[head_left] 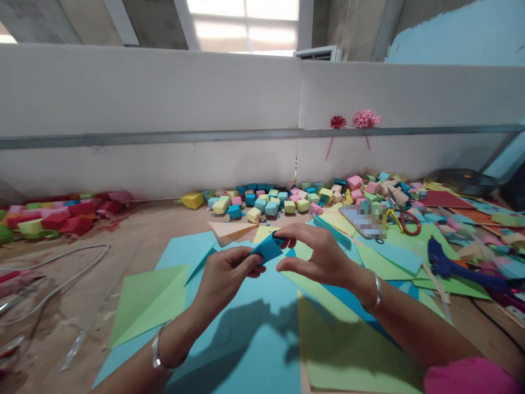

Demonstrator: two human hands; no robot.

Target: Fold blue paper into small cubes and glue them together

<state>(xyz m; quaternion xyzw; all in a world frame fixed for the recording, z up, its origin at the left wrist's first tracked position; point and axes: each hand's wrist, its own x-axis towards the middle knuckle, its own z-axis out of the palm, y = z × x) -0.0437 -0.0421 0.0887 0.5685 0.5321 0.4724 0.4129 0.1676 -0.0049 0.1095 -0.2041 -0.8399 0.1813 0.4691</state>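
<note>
A small folded piece of blue paper (268,248) is pinched between the thumb and fingers of my left hand (229,273), above the sheets in the middle of the table. My right hand (324,254) meets its far end: the fingertips touch the paper's upper edge, partly hidden behind it, while the thumb stands apart below. Under both hands lie a large light blue sheet (262,339) and a green sheet (353,350). A creased light green square (150,301) rests to the left of my left hand.
Several folded paper cubes (270,207) line the back wall, with red and pink ones (69,216) at left. Scissors (410,223), a phone with a blurred screen (361,221) and a blue glue gun (463,268) lie to the right. A grey cable (61,287) curves at left.
</note>
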